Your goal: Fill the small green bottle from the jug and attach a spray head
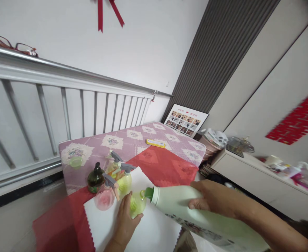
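My left hand (124,220) is closed round a small see-through yellow-green bottle (138,204) without a top, over a white scallop-edged sheet (155,229). My right hand (208,197) grips a large pale green detergent bottle (180,199), tilted nearly level. The big bottle's dark green spout (149,193) is at the mouth of the small bottle; whether liquid flows I cannot tell. Left of these stand a pink spray bottle (105,197), a yellow-green spray bottle (124,182), another spray bottle (114,164) behind it, and a dark green pump bottle (95,179).
A flowered purple cloth (133,134) and a red cloth (161,168) cover the table. On it lie a yellow box (155,143) and a pale green dish (76,161). A railing-like radiator (72,112) runs along the wall. To the right stands a cabinet (248,175).
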`<state>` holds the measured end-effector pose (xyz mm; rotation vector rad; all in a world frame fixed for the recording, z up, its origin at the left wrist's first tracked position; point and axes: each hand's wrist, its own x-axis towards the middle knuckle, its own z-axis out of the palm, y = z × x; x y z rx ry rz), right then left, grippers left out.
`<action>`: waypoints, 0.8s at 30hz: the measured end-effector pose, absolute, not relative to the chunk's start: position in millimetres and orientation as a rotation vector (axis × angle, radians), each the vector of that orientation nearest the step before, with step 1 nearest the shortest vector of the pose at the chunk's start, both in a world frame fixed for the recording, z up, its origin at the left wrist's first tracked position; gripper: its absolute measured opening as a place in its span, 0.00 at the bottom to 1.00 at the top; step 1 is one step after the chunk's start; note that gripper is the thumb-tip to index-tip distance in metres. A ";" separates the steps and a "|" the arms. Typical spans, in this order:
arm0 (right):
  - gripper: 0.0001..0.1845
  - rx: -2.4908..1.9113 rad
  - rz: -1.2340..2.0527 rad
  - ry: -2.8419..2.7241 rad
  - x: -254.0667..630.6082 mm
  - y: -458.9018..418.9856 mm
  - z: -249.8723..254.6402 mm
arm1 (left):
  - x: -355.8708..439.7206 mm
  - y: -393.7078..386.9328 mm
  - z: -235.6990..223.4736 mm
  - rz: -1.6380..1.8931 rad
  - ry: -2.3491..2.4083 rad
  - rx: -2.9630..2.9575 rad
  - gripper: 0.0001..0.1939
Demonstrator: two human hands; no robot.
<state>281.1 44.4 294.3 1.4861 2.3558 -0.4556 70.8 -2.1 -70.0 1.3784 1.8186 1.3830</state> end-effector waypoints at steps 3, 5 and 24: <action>0.17 1.501 -0.483 2.368 281.1 42.8 295.8 | 71.9 -2.3 -73.8 1.422 1.814 1.396 0.40; 0.18 1.502 -0.486 2.375 282.0 42.7 295.3 | 72.4 -2.0 -76.1 1.426 1.816 1.403 0.39; 0.14 1.490 -0.521 2.405 285.2 46.7 291.2 | 72.9 3.2 -84.5 1.307 1.928 1.372 0.42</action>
